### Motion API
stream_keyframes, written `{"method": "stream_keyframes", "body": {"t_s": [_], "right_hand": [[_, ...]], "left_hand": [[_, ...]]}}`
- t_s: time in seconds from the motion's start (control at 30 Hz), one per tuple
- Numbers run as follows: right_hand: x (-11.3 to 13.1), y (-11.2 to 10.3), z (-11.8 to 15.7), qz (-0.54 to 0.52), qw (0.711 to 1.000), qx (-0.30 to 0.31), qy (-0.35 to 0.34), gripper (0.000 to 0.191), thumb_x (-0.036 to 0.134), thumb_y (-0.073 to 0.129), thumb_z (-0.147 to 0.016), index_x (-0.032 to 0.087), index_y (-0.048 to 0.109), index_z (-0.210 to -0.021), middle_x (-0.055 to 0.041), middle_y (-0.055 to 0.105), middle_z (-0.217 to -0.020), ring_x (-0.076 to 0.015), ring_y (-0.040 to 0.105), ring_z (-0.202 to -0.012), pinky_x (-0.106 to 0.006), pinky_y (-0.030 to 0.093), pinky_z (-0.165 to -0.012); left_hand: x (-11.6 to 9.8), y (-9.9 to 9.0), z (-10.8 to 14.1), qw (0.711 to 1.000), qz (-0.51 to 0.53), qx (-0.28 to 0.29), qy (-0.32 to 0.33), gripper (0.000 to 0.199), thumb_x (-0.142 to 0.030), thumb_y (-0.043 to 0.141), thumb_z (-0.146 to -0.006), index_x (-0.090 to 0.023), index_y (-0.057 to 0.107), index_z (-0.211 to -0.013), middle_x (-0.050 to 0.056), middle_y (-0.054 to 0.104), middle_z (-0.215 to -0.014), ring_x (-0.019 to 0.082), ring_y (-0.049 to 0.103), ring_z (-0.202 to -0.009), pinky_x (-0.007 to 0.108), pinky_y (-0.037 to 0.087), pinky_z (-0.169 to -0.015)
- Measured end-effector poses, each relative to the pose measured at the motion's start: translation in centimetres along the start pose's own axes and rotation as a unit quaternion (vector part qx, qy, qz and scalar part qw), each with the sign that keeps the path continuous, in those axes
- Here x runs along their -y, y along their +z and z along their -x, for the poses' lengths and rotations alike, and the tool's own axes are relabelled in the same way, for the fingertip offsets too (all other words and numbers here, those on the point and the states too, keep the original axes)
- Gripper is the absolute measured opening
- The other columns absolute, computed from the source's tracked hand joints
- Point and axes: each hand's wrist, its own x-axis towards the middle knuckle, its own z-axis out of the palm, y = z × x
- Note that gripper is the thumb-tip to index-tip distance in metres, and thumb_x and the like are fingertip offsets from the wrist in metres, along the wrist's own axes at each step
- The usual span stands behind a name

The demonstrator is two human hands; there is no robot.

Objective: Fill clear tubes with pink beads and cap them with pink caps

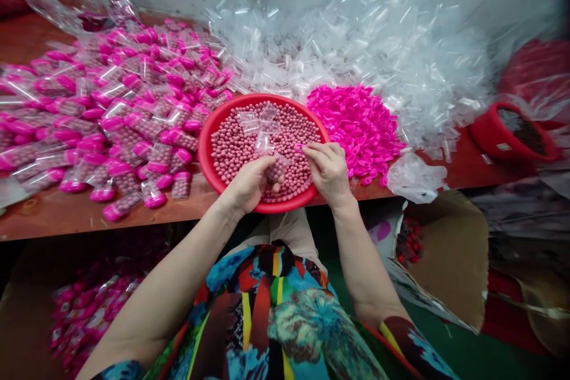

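My left hand is closed around a small clear plastic container filled with pinkish beads, over the near part of a red basin. Between the thumb and fingertips of my right hand is a small bright pink plastic cap, a little to the right of that container. Dusty-pink round beads fill the basin. Several empty clear containers lie on top of them. A heap of loose pink caps sits just right of the basin.
Filled, pink-capped containers cover the table's left side. Empty clear containers are piled along the back right. A crumpled plastic bag lies at the front edge, and a red bucket stands far right. Below is an open cardboard box.
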Motion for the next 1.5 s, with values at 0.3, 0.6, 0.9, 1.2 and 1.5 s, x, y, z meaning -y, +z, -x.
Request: {"method": "stream_keyframes", "body": {"t_s": [0.3,0.6,0.9,1.2,1.5], "right_hand": [[3.8,1.0,-0.7,-0.285,0.925,-0.007,0.253,0.013,0.027,0.073,-0.09,0.023,0.08,-0.1,-0.0013,0.081,-0.104,-0.0178,0.074,-0.101,-0.033,0.057,-0.096],[4.6,1.8,-0.5,-0.258,0.938,-0.002,0.231,0.014,0.026,0.066,-0.095,0.02,0.077,-0.101,-0.0044,0.078,-0.102,-0.0179,0.073,-0.099,-0.033,0.058,-0.094],[3.2,-1.2,-2.0,-0.171,0.973,0.154,0.021,0.023,0.023,0.055,-0.102,0.026,0.074,-0.113,-0.007,0.075,-0.109,-0.0218,0.072,-0.104,-0.039,0.059,-0.094],[3.9,2.2,-3.4,-0.36,0.9,0.176,0.174,0.079,0.076,0.01,-0.102,0.026,0.049,-0.149,-0.0052,0.071,-0.111,-0.0166,0.065,-0.083,-0.031,0.059,-0.073],[5.5,2.0,-3.3,-0.297,0.93,0.157,0.149,0.069,0.078,0.019,-0.101,0.037,0.051,-0.147,-0.0023,0.065,-0.128,-0.0227,0.061,-0.13,-0.045,0.048,-0.116]], "left_hand": [[0.7,-0.8,-0.1,0.996,0.022,0.081,0.043,0.018,-0.029,0.073,-0.089,-0.012,0.075,-0.094,0.007,0.068,-0.083,0.016,0.06,-0.075,0.023,0.048,-0.057],[0.9,-0.6,0.3,0.996,0.012,0.07,0.049,0.023,-0.033,0.08,-0.087,-0.013,0.073,-0.097,0.005,0.069,-0.083,0.014,0.064,-0.077,0.023,0.056,-0.069],[1.7,-0.8,0.6,0.985,-0.087,0.078,0.125,0.027,-0.042,0.072,-0.093,-0.016,0.064,-0.088,-0.001,0.056,-0.074,0.009,0.048,-0.063,0.02,0.041,-0.057],[1.0,0.0,1.6,0.973,-0.163,0.13,0.103,0.034,-0.048,0.073,-0.09,-0.017,0.06,-0.086,-0.003,0.047,-0.069,0.009,0.04,-0.057,0.022,0.031,-0.052],[1.1,-0.4,1.0,0.988,-0.113,0.087,0.066,0.036,-0.045,0.087,-0.076,-0.016,0.067,-0.083,-0.004,0.044,-0.061,0.007,0.039,-0.052,0.021,0.027,-0.05]]}}
